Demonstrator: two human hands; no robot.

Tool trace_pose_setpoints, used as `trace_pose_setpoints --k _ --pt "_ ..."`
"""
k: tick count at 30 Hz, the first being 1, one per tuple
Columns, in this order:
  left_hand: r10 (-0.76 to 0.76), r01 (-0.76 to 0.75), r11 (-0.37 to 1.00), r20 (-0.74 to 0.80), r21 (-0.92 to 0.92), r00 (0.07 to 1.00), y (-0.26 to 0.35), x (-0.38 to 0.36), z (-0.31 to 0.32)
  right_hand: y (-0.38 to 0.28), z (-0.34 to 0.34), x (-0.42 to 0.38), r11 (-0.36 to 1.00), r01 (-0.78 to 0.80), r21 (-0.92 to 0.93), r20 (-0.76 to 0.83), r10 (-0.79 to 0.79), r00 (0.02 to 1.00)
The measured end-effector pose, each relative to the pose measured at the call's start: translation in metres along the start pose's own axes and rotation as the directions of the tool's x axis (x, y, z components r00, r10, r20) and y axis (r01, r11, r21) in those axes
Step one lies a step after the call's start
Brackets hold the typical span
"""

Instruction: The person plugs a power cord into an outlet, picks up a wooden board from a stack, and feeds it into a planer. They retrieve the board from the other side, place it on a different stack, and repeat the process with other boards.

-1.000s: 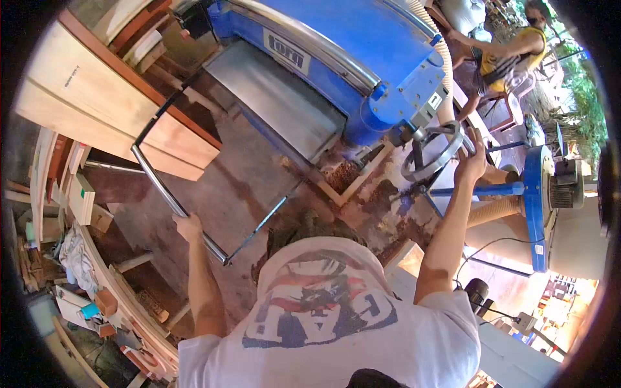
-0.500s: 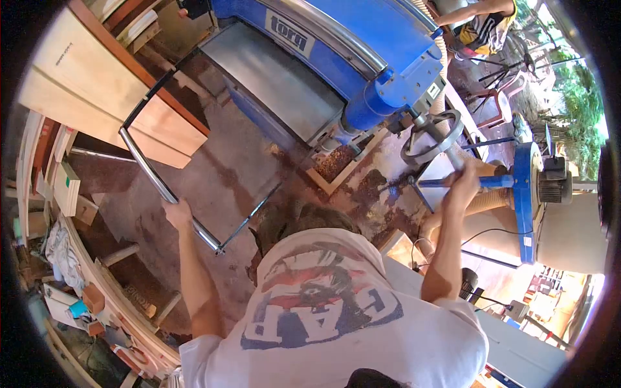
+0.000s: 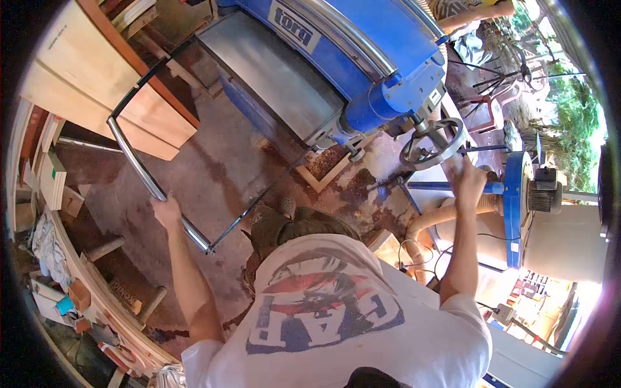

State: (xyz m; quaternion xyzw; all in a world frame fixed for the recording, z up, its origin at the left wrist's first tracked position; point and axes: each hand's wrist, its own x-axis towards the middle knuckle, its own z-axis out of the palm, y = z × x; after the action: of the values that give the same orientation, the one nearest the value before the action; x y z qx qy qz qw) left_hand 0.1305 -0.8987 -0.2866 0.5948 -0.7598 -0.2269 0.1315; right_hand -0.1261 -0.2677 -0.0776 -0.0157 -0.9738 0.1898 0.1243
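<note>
My left hand (image 3: 167, 212) is closed around the shiny metal roller (image 3: 136, 158) at the outer end of a black frame, which extends from the flat metal bed (image 3: 272, 71) of a blue machine (image 3: 362, 39). On the other side, my right hand (image 3: 469, 183) is closed at the lower right rim of the grey handwheel (image 3: 432, 158), where its handle sits. The fingers mostly hide that handle and are slightly blurred. The handwheel hangs below the blue gearbox (image 3: 375, 110).
Wooden panels (image 3: 97, 84) lean at upper left. A blue-framed dust collector (image 3: 516, 210) with a ribbed hose (image 3: 453, 210) stands at right. A wooden tray (image 3: 323, 171) holds brown debris on the floor. Another person's arm (image 3: 479, 14) shows at upper right.
The view has shifted a little. My right hand has moved down slightly relative to the handwheel, which appears turned. My left hand remains on the roller. The other person's arm has moved.
</note>
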Motion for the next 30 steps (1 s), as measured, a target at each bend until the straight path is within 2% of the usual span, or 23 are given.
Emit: trace_pose_setpoints --k 1,2,3,4,5,6,7,8,9,10,11,12,13,15,16,17,18,21,24,26,27,29,30 --pt "-0.039 0.039 0.999 0.033 -0.01 0.999 -0.002 0.004 0.004 -0.018 -0.012 0.025 0.992 0.038 -0.124 -0.098 -0.051 0.994" --pt "-0.079 0.08 0.997 0.066 -0.017 0.995 -0.01 0.011 0.008 0.015 -0.002 0.062 0.981 0.011 -0.194 -0.173 -0.046 0.984" --pt "-0.114 0.117 0.993 0.098 -0.02 0.989 -0.015 0.014 0.01 0.029 0.014 0.09 0.926 -0.354 0.128 -0.132 0.37 0.92" --pt "-0.093 0.096 0.995 0.087 -0.024 0.992 -0.013 0.014 0.011 0.074 0.043 0.113 0.99 -0.139 -0.03 -0.073 0.136 0.988" --pt "-0.071 0.073 0.997 0.079 -0.022 0.994 -0.014 0.014 0.01 0.105 0.08 0.119 0.992 -0.052 -0.113 -0.048 0.047 0.998" --pt "-0.053 0.055 0.998 0.068 -0.026 0.996 -0.015 0.013 0.01 0.123 0.12 0.101 0.996 -0.014 -0.084 -0.072 0.008 0.997" --pt "-0.011 0.011 1.0 0.028 -0.02 1.0 -0.015 0.013 0.009 0.111 0.144 0.065 0.998 -0.028 0.065 -0.049 0.031 0.998" --pt "0.038 -0.038 0.999 -0.008 -0.011 0.999 -0.013 0.014 0.008 0.053 0.135 0.019 0.916 -0.206 0.345 0.106 0.18 0.978" --pt "0.076 -0.076 0.997 -0.033 0.003 0.997 -0.012 0.007 0.009 0.006 0.109 -0.016 0.829 -0.33 0.451 0.236 0.245 0.94" --pt "-0.011 0.012 0.999 0.018 -0.043 1.0 -0.003 -0.004 0.005 0.077 0.119 -0.03 0.942 -0.287 0.174 0.342 0.216 0.915" --pt "-0.089 0.094 0.992 0.063 -0.08 0.994 0.015 -0.01 -0.008 0.055 0.088 -0.038 0.912 -0.356 0.206 0.394 0.256 0.883" --pt "-0.161 0.173 0.977 0.102 -0.123 0.982 0.026 -0.009 -0.016 0.002 0.037 -0.033 0.875 -0.419 0.244 0.442 0.284 0.851" --pt "-0.152 0.167 0.977 0.111 -0.133 0.982 0.026 -0.006 -0.016 -0.027 0.009 -0.028 0.833 -0.48 0.277 0.489 0.308 0.816" --pt "-0.13 0.15 0.978 0.138 -0.146 0.982 0.015 -0.005 -0.012 -0.011 0.022 -0.024 0.849 -0.444 0.287 0.394 0.317 0.862" --pt "-0.052 0.058 0.993 0.058 -0.1 0.997 0.004 -0.003 -0.001 -0.005 0.031 -0.02 0.855 -0.423 0.301 0.345 0.316 0.884" --pt "0.032 -0.033 0.998 -0.029 -0.049 0.999 -0.011 0.001 0.014 -0.002 0.036 -0.024 0.895 -0.34 0.287 0.421 0.201 0.884" --pt "0.119 -0.117 0.993 -0.112 0.016 0.987 -0.011 0.004 0.011 -0.002 0.049 -0.033 0.865 -0.393 0.311 0.402 0.256 0.879" --pt "-0.026 0.026 0.999 -0.006 -0.041 1.0 0.012 -0.007 -0.007 0.024 0.101 -0.044 0.813 -0.467 0.347 0.334 0.358 0.872" --pt "-0.053 0.066 0.979 0.074 -0.191 0.996 0.023 -0.012 -0.018 0.027 0.112 -0.042 0.788 -0.491 0.371 0.31 0.393 0.866" --pt "0.132 -0.14 0.986 -0.1 -0.085 0.986 -0.016 0.0 0.011 0.027 0.113 -0.04 0.754 -0.555 0.351 0.343 0.448 0.825" --pt "0.223 -0.23 0.973 -0.178 -0.023 0.959 -0.015 0.005 0.012 0.028 0.116 -0.038 0.83 -0.469 0.302 0.239 0.41 0.88" --pt "0.094 -0.096 0.969 -0.02 -0.228 0.995 0.0 0.0 -0.009 0.024 0.12 -0.039 0.941 -0.303 0.149 0.033 0.302 0.953" --pt "0.059 -0.036 0.955 0.071 -0.296 0.996 0.007 -0.004 -0.015 0.014 0.116 -0.036 0.95 -0.309 0.041 0.043 0.308 0.951"
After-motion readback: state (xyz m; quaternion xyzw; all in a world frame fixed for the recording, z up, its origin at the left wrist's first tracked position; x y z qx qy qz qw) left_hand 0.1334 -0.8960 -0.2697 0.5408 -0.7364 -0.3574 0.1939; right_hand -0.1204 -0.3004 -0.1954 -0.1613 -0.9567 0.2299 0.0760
